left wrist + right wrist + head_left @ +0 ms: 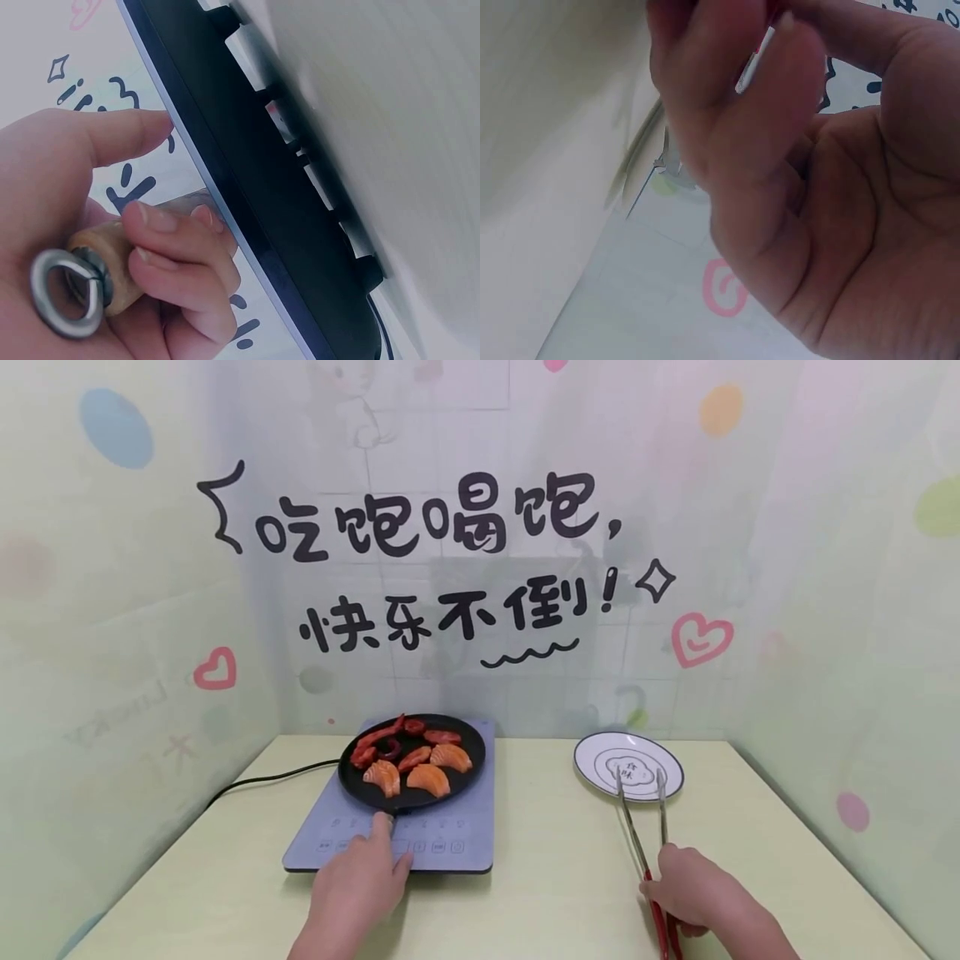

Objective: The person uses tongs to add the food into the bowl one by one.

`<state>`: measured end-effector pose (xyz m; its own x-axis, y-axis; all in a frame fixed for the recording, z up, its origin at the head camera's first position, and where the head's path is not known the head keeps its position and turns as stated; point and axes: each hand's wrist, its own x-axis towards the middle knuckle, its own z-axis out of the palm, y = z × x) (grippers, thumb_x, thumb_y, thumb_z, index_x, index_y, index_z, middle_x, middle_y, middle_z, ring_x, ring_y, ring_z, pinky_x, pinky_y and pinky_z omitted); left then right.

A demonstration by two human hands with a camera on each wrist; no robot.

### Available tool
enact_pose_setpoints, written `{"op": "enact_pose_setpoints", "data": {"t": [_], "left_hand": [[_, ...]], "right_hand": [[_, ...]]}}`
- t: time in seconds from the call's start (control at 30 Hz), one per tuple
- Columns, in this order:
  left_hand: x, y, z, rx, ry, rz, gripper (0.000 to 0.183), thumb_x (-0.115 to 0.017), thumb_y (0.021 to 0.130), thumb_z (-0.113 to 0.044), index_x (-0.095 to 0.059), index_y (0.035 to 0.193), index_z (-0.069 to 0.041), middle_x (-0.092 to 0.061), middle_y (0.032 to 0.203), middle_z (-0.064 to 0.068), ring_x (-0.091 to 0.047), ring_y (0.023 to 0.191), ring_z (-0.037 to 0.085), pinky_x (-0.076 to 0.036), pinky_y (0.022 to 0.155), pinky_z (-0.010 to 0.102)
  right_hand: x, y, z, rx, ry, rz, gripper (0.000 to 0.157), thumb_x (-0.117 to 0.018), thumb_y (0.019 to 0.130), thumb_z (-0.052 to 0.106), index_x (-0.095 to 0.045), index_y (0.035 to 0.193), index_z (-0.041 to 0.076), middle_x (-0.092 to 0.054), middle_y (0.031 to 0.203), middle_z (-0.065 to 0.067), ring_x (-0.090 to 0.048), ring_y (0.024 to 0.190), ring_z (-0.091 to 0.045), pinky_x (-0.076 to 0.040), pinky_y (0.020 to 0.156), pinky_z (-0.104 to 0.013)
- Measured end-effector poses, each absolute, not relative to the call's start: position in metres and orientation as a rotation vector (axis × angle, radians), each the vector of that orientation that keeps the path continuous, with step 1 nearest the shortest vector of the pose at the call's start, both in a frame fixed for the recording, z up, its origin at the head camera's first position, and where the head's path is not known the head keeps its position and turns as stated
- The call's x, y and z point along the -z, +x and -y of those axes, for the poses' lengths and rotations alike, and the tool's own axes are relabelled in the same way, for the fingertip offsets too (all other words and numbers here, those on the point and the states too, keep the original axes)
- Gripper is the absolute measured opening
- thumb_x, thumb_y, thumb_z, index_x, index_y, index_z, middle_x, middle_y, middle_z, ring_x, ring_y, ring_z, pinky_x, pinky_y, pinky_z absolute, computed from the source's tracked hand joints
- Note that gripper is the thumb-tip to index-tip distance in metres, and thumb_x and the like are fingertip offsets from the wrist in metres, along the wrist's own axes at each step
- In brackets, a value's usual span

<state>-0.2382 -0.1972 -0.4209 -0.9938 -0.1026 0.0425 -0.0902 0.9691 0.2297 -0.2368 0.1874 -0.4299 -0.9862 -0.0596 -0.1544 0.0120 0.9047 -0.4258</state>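
Note:
My left hand (356, 881) grips the handle of a black frying pan (420, 804). In the left wrist view the fingers curl round this wooden handle (120, 259), which ends in a metal ring (66, 294). Several orange salmon pieces (428, 780) lie in the pan's nearer half, with red food pieces (367, 752) behind them. My right hand (701, 889) holds red-handled metal tongs (634, 839). Their tips are spread apart over a white plate (592, 770) with a dark rim; whether they touch it, I cannot tell. In the right wrist view, curled fingers mostly hide the tongs.
The pan sits on a flat induction cooktop (307, 853), whose button panel faces me. A black cord (277, 774) runs off to the left. The pale yellow table (547, 860) meets printed curtain-like walls (480, 702) at the back and sides.

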Motion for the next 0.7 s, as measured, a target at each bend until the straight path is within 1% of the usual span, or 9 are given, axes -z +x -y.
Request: {"op": "enact_pose_setpoints", "data": {"t": [0.07,0.23,0.37,0.47,0.5,0.53,0.57,0.63,0.7], "left_hand": [[0.422,-0.236,0.199,0.353,0.162,3.071,0.067,-0.062,0.091,-0.044,-0.039,0.138,-0.003,-0.063,0.100,0.022,-0.058,0.065,0.027,-0.046,0.052,0.045],[0.423,-0.231,0.201,0.343,0.176,3.067,0.067,-0.062,0.091,-0.045,-0.038,0.138,-0.003,-0.062,0.099,0.023,-0.058,0.064,0.028,-0.046,0.052,0.046],[0.422,-0.230,0.201,0.335,0.175,3.065,0.068,-0.061,0.091,-0.045,-0.038,0.139,-0.002,-0.061,0.099,0.023,-0.056,0.062,0.027,-0.046,0.051,0.045],[0.423,-0.228,0.201,0.326,0.172,3.057,0.068,-0.061,0.091,-0.045,-0.039,0.139,-0.002,-0.061,0.100,0.024,-0.057,0.063,0.028,-0.047,0.052,0.046],[0.423,-0.228,0.201,0.323,0.171,3.053,0.068,-0.061,0.091,-0.045,-0.039,0.139,-0.002,-0.061,0.101,0.025,-0.057,0.064,0.028,-0.047,0.052,0.046],[0.422,-0.227,0.200,0.318,0.170,3.049,0.068,-0.061,0.091,-0.045,-0.039,0.139,-0.002,-0.061,0.102,0.025,-0.058,0.064,0.029,-0.047,0.052,0.046],[0.421,-0.227,0.200,0.305,0.171,3.048,0.068,-0.061,0.091,-0.045,-0.040,0.140,-0.003,-0.061,0.104,0.026,-0.059,0.066,0.030,-0.047,0.053,0.047],[0.418,-0.225,0.199,0.262,0.177,3.028,0.065,-0.061,0.091,-0.046,-0.043,0.139,-0.006,-0.060,0.108,0.026,-0.059,0.069,0.032,-0.047,0.052,0.048],[0.412,-0.224,0.196,0.224,0.171,2.974,0.064,-0.061,0.091,-0.047,-0.046,0.138,-0.008,-0.058,0.112,0.027,-0.059,0.079,0.037,-0.048,0.055,0.052]], "right_hand": [[0.431,-0.236,-0.186,0.623,-0.061,-2.906,0.025,-0.065,0.089,0.017,-0.048,0.082,0.000,-0.054,0.059,-0.010,-0.048,0.035,-0.011,-0.038,0.038,-0.023],[0.430,-0.233,-0.182,0.593,-0.104,-2.903,0.025,-0.065,0.088,0.016,-0.049,0.074,0.003,-0.055,0.054,-0.008,-0.050,0.034,-0.011,-0.041,0.038,-0.024],[0.428,-0.231,-0.180,0.629,-0.061,-2.861,0.024,-0.066,0.088,0.016,-0.050,0.076,0.003,-0.058,0.054,-0.009,-0.055,0.037,-0.013,-0.047,0.039,-0.026],[0.429,-0.230,-0.181,0.659,-0.027,-2.850,0.028,-0.068,0.088,0.020,-0.051,0.079,0.000,-0.058,0.054,-0.009,-0.056,0.038,-0.014,-0.048,0.039,-0.027],[0.429,-0.230,-0.181,0.656,-0.020,-2.865,0.031,-0.068,0.088,0.024,-0.051,0.082,-0.002,-0.057,0.055,-0.009,-0.056,0.038,-0.014,-0.048,0.040,-0.027],[0.428,-0.230,-0.181,0.634,-0.027,-2.899,0.037,-0.067,0.089,0.028,-0.051,0.086,-0.005,-0.057,0.057,-0.010,-0.056,0.041,-0.015,-0.049,0.043,-0.029],[0.426,-0.231,-0.182,0.620,-0.033,-2.939,0.046,-0.066,0.089,0.033,-0.051,0.093,-0.010,-0.059,0.062,-0.013,-0.058,0.047,-0.017,-0.050,0.047,-0.032],[0.421,-0.234,-0.182,0.580,-0.042,-3.036,0.067,-0.061,0.091,0.044,-0.046,0.112,-0.019,-0.061,0.080,-0.027,-0.064,0.066,-0.031,-0.052,0.061,-0.042],[0.415,-0.238,-0.181,0.524,-0.034,-3.150,0.084,-0.053,0.093,0.054,-0.036,0.130,-0.020,-0.055,0.102,-0.036,-0.059,0.089,-0.044,-0.049,0.072,-0.053]]}}
